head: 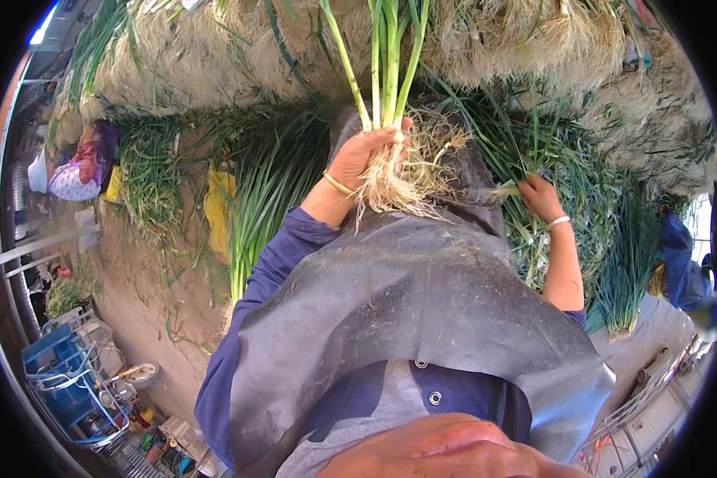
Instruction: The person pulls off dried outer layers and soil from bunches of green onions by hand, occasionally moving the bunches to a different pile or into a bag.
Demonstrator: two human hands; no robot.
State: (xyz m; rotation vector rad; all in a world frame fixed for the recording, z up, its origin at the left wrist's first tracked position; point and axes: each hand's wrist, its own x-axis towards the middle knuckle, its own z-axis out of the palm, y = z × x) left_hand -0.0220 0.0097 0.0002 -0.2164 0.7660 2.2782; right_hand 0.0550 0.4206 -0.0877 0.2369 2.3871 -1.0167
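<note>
My left hand [355,158], with a yellow bangle at its wrist, grips a small bunch of green onions [388,77] just above the roots. The stalks stand away from me, and their pale, stringy roots [394,188] hang over my black apron [406,299]. Out to the right, my right hand [541,200] pinches a slightly blurred onion leaf [506,191] with a pale end. Beneath that hand spreads a heap of loose green leaves [573,203]. More loose roots and dirt lie on the apron over my lap.
A long pile of rooted onions [227,60] runs across the far side. Onion bundles [275,191] lie left, others [624,269] right. Another person [80,170] sits at far left, near a yellow sack [220,209]. A blue-bodied cart [66,382] stands behind left.
</note>
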